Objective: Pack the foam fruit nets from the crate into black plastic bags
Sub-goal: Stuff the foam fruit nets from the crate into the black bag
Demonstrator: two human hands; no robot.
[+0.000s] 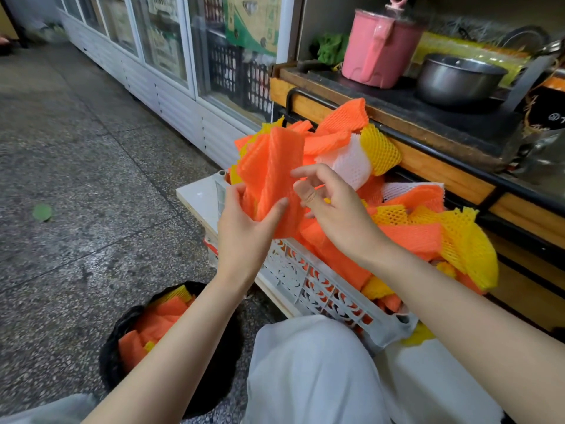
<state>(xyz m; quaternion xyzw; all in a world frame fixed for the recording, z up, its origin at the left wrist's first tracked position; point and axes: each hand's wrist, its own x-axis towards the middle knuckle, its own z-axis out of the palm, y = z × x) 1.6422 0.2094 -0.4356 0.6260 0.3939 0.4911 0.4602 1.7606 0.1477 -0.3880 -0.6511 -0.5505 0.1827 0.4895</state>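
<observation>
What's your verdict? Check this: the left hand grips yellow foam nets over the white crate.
Wrong on colour: the head view shows the left hand gripping orange foam nets, not yellow. They are over the white crate, as stated.

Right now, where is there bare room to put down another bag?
The grey floor is bare between the black bag, the white crate and the glass-door cabinets. A small corner of white board shows left of the crate. Crowded: the crate heaped with foam nets, the counter with pink pot and steel pot.
</observation>
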